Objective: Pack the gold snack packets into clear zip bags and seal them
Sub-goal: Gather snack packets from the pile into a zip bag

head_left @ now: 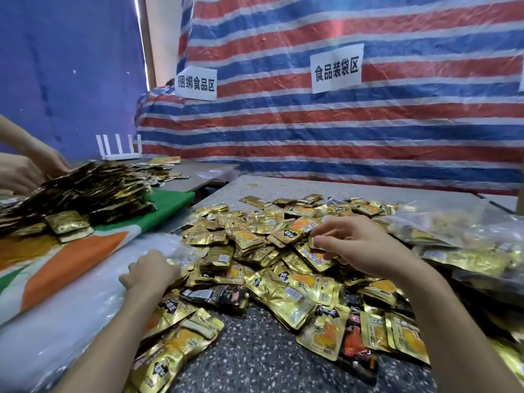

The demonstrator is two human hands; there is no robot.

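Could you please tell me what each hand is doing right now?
Left hand: fingers curled; what it holds cannot be told.
Right hand: pinches a gold packet.

Shiny gold snack packets (286, 290) lie in a loose heap in the middle, overlapping at all angles. Filled clear zip bags (459, 236) are stacked at the right. What look like empty clear bags (85, 302) lie flat at the near left.

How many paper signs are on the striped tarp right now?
2. Left sign on the tarp at its left edge; middle sign higher, near its centre. A white sliver at the frame's right edge may be a third, cut off.
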